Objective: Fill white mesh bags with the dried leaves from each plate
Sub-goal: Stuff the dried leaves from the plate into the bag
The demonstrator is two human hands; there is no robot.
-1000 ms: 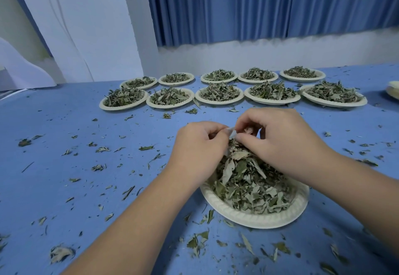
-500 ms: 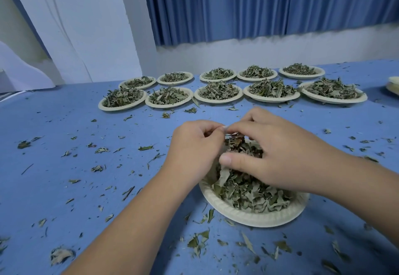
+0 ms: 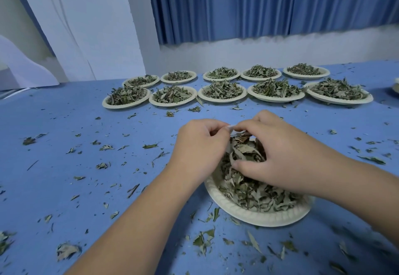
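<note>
A white paper plate heaped with dried leaves sits on the blue table in front of me. Both hands work above its far side. My left hand has its fingers curled and pinches a thin white edge, apparently the mesh bag, most of which is hidden behind the hands. My right hand curls over a clump of leaves, thumb underneath, its fingertips meeting the left hand's at the white edge.
Two rows of several white paper plates filled with dried leaves stand across the far side of the table. Loose leaf bits lie scattered over the blue tabletop. A white panel and a blue curtain stand behind.
My right hand has closed further over the clump of leaves and kept it against the left hand. The left hand has stayed in place.
</note>
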